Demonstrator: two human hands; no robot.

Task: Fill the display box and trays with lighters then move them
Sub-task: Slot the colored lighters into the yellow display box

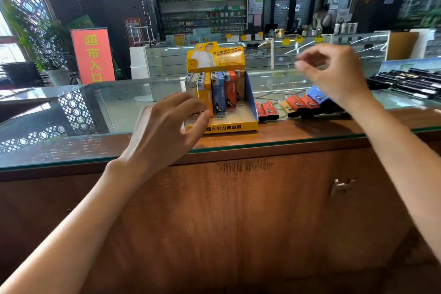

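Observation:
A yellow display box (236,125) with a tall printed back card stands on the glass counter. Several upright lighters (218,94) in beige, yellow, blue and orange fill its back rows, while its front steps are bare. My left hand (164,126) rests against the box's front left corner, fingers loosely curved, thumb near the yellow front lip. My right hand (334,71) hovers in the air to the right of the box, blurred, fingers loosely curled with nothing in them. Beneath it several loose lighters (298,105), red, beige and blue, lie flat on the counter.
The glass top (119,107) sits on a wooden counter with a cabinet handle (342,186). Dark trays of black lighters (405,83) lie at the far right. A red sign (93,55) and plants stand at the left, with shop shelves behind.

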